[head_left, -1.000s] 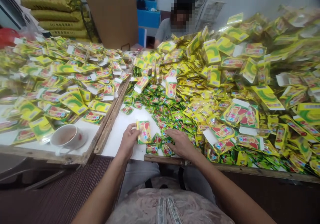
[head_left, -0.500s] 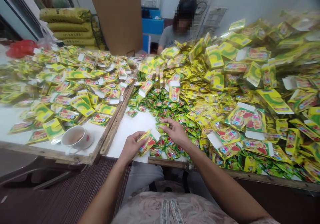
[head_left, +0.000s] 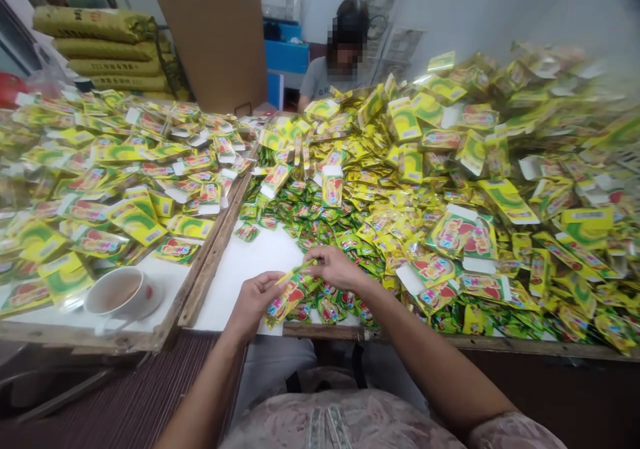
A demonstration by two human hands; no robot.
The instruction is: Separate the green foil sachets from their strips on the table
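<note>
My left hand [head_left: 254, 300] grips a flat yellow-green printed carton [head_left: 285, 295] by its lower end, tilted up to the right. My right hand [head_left: 336, 267] pinches a small green sachet [head_left: 304, 267] at the carton's upper open end. Both hands hover over the near edge of the white table [head_left: 240, 269]. Right below and beyond my hands lies a heap of small green sachets [head_left: 325, 225].
A huge pile of yellow-green cartons [head_left: 475, 169] covers the table's right side. A second table [head_left: 85, 169] on the left holds more cartons and a white cup [head_left: 120, 292]. A person [head_left: 335, 62] sits at the far end. Yellow sacks [head_left: 100, 42] are stacked at the back left.
My right hand picked a sachet from the heap and brought it to the carton's open end. My left hand tilted the carton up toward it.
</note>
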